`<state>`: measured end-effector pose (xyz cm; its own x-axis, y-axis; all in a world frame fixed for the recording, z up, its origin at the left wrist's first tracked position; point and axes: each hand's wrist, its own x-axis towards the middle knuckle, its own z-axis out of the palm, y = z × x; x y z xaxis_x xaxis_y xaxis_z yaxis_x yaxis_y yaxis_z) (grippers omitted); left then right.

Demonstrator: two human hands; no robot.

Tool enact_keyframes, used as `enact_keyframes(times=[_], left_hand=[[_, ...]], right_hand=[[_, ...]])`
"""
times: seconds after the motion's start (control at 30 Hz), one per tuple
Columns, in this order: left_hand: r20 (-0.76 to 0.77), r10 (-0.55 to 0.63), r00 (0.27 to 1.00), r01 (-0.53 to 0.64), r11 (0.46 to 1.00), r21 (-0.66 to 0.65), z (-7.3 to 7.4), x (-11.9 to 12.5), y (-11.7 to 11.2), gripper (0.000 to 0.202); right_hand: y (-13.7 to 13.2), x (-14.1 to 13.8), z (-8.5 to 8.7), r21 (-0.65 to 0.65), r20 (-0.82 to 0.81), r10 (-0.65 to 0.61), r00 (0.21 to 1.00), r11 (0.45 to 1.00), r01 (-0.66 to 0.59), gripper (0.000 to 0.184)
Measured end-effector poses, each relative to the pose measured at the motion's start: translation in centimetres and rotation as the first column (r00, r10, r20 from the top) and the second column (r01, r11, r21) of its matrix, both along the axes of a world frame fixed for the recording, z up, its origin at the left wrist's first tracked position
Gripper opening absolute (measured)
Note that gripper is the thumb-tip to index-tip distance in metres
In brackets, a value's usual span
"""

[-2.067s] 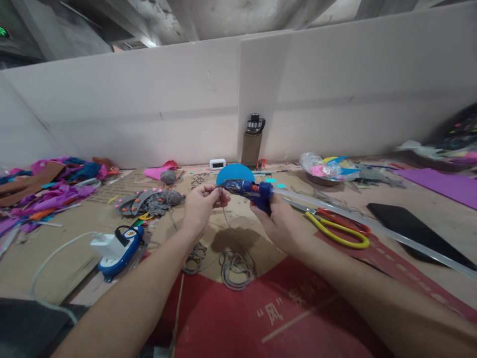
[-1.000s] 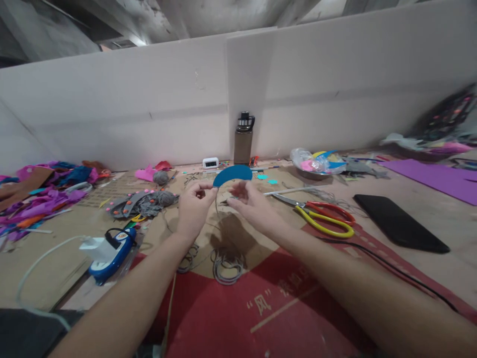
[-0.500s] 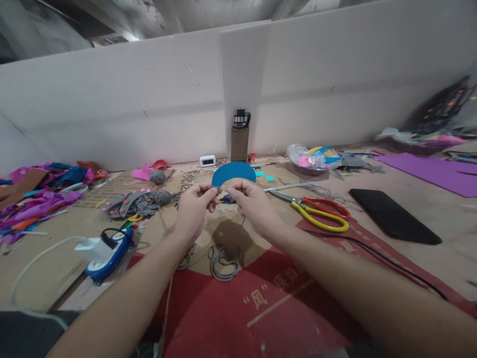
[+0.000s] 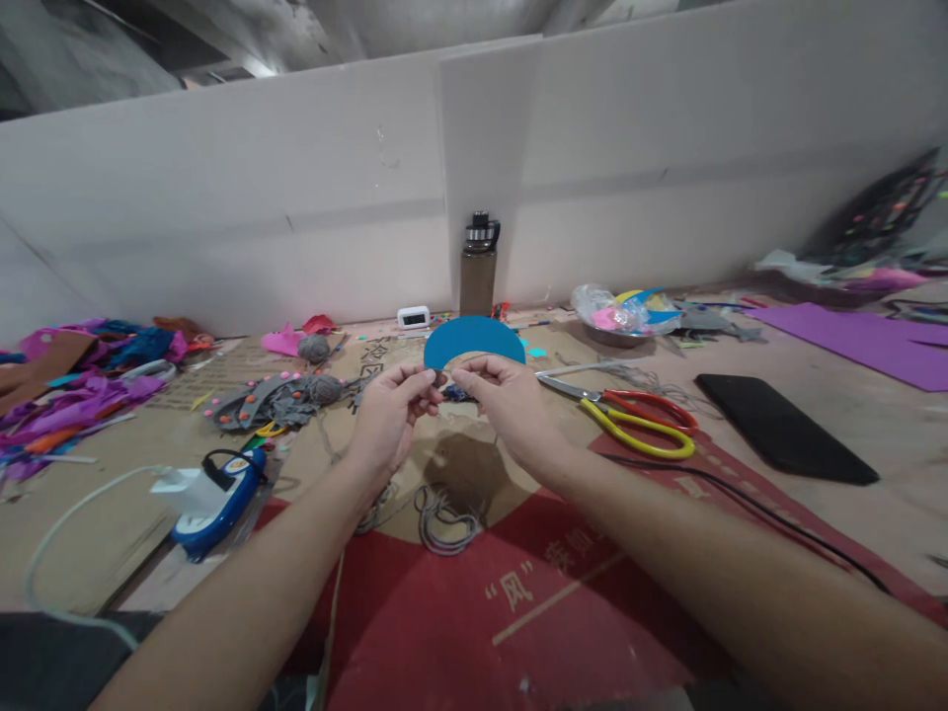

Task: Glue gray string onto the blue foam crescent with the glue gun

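Observation:
In the middle of the head view, my left hand (image 4: 396, 410) is closed in a pinch at the left end of a blue crescent-shaped sheet (image 4: 474, 336). My right hand (image 4: 500, 395) pinches close beside it, fingertips nearly touching the left ones. A thin strand between the fingertips appears to be grey cord; a short length also hangs below my right hand. The sheet arches above both hands, its right end partly behind my right fingers. Beneath them, a loose coil of grey cord (image 4: 449, 533) rests on the red and brown cardboard (image 4: 415, 612).
Scissors (image 4: 644, 425) with red and yellow handles and a black phone (image 4: 785, 427) lie to the right. A bottle (image 4: 478, 272) and a small white clock (image 4: 413, 318) stand by the wall. Leftward are a blue power strip (image 4: 222, 509), grey yarn (image 4: 315, 348) and colourful scraps (image 4: 96, 385).
The blue crescent has turned slightly and shows wider, its right end reaching farther right over my right hand. Both hands stay pinched together in nearly the same place.

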<state>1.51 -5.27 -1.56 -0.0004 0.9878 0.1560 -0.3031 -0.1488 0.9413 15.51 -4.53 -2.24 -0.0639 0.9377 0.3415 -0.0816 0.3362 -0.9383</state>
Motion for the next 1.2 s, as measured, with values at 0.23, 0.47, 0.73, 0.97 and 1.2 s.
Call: enact_keyframes(times=[0.23,0.47,0.73,0.97,1.2], left_hand=[[0.030,-0.032,0.999,0.033,0.999,-0.009,0.0,0.0,-0.1,0.015],[0.052,-0.190,0.980,0.192,0.981,-0.028,-0.2,-0.2,0.2,0.013],[0.033,-0.350,0.936,0.352,0.931,-0.095,-0.3,-0.6,0.6,0.022],[0.019,-0.428,0.904,0.425,0.891,-0.159,-0.3,-1.1,0.7,0.028],[-0.030,-0.378,0.925,0.369,0.915,-0.165,-0.4,-0.8,0.6,0.029]], right_hand=[[0.4,0.1,-0.3,0.011,-0.009,0.006,1.000,1.000,-0.006,0.015],[-0.3,0.3,0.2,-0.171,-0.173,0.075,0.982,0.980,-0.105,0.014],[0.2,0.9,-1.2,-0.261,-0.213,0.152,0.965,0.943,-0.206,0.025],[-0.2,1.5,-0.5,-0.275,-0.150,0.295,0.944,0.905,-0.326,0.033],[-1.0,1.5,0.7,-0.257,-0.144,0.309,0.940,0.906,-0.337,0.029]])
